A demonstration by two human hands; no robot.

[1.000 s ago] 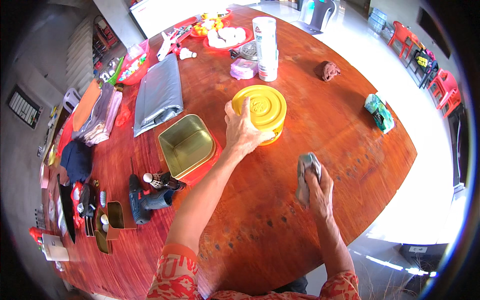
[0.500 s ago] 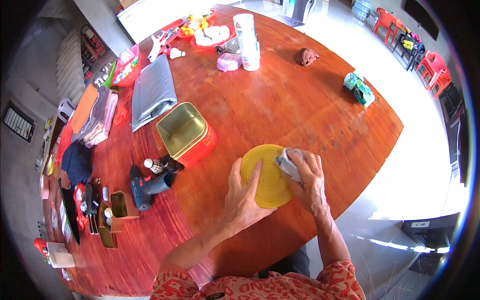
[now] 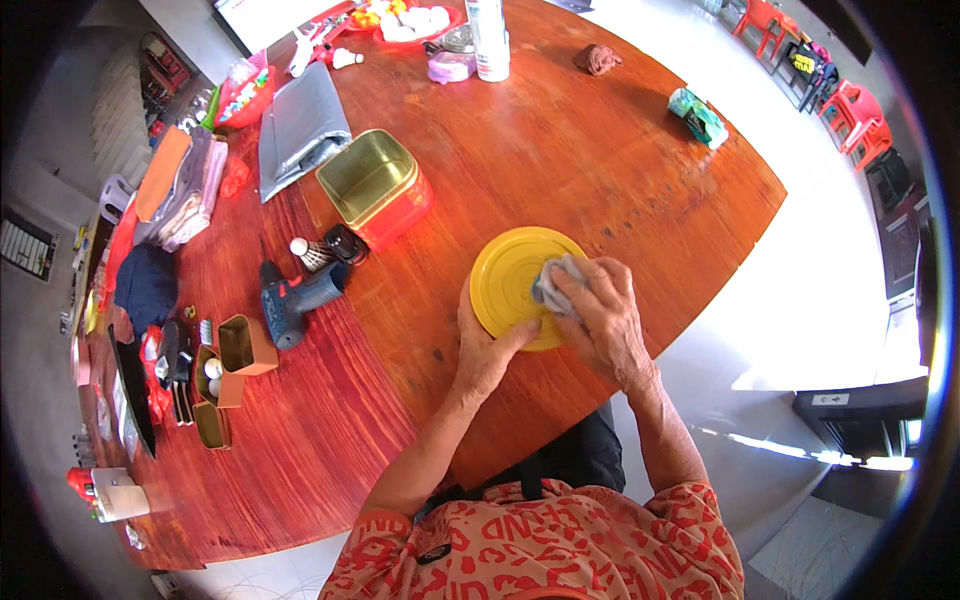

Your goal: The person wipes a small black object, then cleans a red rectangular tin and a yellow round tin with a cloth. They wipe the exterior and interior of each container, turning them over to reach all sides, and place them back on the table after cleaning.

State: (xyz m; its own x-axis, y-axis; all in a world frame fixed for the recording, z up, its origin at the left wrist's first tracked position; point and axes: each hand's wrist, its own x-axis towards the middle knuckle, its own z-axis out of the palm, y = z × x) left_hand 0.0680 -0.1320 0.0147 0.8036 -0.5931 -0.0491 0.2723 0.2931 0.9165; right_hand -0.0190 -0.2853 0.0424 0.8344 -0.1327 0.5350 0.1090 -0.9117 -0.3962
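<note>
A round yellow lid [image 3: 505, 275] with raised rings is held up over the near part of the wooden table. My left hand [image 3: 488, 350] grips it from the lower left, thumb on its face and the other fingers mostly hidden behind it. Bunched in my right hand [image 3: 605, 315] is a grey cloth [image 3: 560, 284], pressed against the right side of the lid. Beyond the lid, to the left, stands an open red tin [image 3: 392, 205] with a gold inside.
Left of the hands lie a cordless drill [image 3: 292, 305], a shuttlecock [image 3: 310, 252] and small open boxes [image 3: 250, 345]. Farther back are a grey folded pouch [image 3: 300, 125], a white canister [image 3: 488, 45], a brown cloth bundle [image 3: 598, 60] and a green packet [image 3: 698, 117].
The lid has moved up in the picture with both hands. My left thumb has shifted from mid-lid to its lower edge, and the cloth has moved in from the right rim toward the centre.
</note>
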